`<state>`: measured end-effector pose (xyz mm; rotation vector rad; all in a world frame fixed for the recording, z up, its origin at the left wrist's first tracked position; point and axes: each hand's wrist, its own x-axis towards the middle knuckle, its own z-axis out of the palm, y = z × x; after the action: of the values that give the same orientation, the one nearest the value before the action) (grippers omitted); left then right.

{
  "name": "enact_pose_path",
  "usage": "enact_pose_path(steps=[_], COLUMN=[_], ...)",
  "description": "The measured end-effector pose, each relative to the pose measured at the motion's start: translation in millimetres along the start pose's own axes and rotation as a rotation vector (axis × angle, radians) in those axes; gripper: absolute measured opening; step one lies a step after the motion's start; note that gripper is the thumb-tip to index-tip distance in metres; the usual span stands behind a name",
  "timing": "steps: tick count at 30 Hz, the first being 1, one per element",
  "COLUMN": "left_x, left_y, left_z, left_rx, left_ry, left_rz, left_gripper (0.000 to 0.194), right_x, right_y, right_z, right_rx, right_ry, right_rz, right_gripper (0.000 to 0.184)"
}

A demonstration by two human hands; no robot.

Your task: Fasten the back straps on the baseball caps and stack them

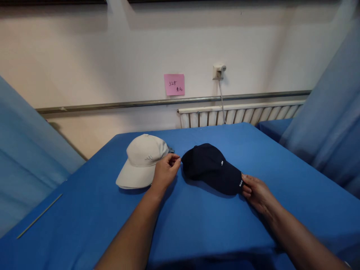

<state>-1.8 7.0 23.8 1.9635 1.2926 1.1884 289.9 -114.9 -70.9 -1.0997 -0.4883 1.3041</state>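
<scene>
Two caps lie side by side on a blue-covered table point(197, 225). The beige cap point(142, 159) is on the left, its brim towards me. To its right sits the dark navy cap point(210, 167), brim pointing right and towards me. My left hand point(164, 172) rests between the caps, its fingertips pinched together at the back edge of the navy cap. My right hand point(255, 193) has curled fingers gripping the tip of the navy cap's brim.
A pink sticky note point(174, 84) hangs on the white wall behind, beside a wall socket with a cable point(219, 73). A radiator point(239, 114) runs below. Blue curtains hang at the left point(28, 150) and right point(332, 112).
</scene>
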Motion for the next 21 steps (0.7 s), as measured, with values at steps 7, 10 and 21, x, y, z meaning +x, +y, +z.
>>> enact_pose_path(steps=[7, 10, 21], left_x=[-2.6, -4.1, 1.4], left_y=[-10.6, -15.3, -36.9], left_z=[14.7, 23.3, 41.3], left_rx=[0.147, 0.181, 0.130], left_ry=[-0.174, -0.275, -0.475], left_rz=[0.007, 0.044, -0.062], left_gripper=[0.023, 0.024, 0.026], right_x=[10.1, 32.1, 176.3], right_y=[-0.1, -10.3, -115.8], right_z=[-6.9, -18.5, -84.3], right_rx=[0.147, 0.192, 0.231], right_ry=[0.101, 0.140, 0.455], right_rz=[-0.048, -0.088, -0.271], right_gripper=[0.026, 0.023, 0.024])
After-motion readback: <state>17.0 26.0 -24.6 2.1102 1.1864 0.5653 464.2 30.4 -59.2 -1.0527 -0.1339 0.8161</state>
